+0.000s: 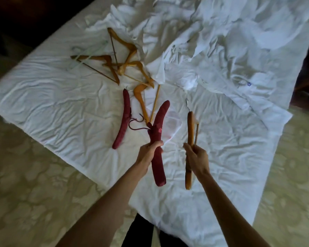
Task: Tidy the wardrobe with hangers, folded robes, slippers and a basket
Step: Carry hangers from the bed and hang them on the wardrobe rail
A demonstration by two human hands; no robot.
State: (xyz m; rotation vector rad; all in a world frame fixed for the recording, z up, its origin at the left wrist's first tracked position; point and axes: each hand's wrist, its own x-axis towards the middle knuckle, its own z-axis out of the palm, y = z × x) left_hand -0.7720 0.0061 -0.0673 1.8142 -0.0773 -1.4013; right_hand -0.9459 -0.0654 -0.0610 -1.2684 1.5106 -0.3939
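Observation:
My left hand (149, 154) grips a padded dark red hanger (158, 132) around its middle and holds it above the white sheet (61, 107). My right hand (197, 159) grips a wooden hanger (190, 129) seen edge-on, its metal hook pointing away from me. A second padded red hanger (123, 118) lies on the sheet to the left. Several wooden hangers (121, 63) lie in a loose pile farther back. Crumpled white robes (221, 41) are heaped at the back right.
The sheet is spread over a pale patterned bed cover (34, 184), which shows at the left, the near side and the right. The room beyond the far left edge is dark. A pale green hanger (86, 52) lies by the pile.

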